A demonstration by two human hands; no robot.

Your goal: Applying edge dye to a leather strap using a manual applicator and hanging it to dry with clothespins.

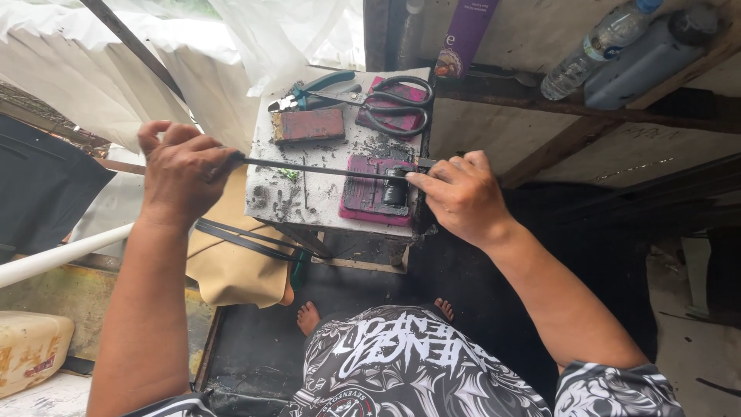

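Note:
My left hand [179, 179] is closed around one end of a thin dark strip [316, 168] that stretches level across a small white work stand [324, 202]. My right hand [461, 198] pinches the strip's other end at the stand's right edge, beside a small black cylindrical part [395, 188]. That part rests on a worn pink block [369, 193]. The strip is taut between both hands.
On the stand's far side lie black scissors [395, 106], teal-handled pliers [312, 91] and a reddish flat block [309, 125]. A tan bag with dark straps [235, 259] hangs at the stand's left. A shelf at the upper right holds a plastic bottle [594, 48]. My bare feet [309, 316] are below.

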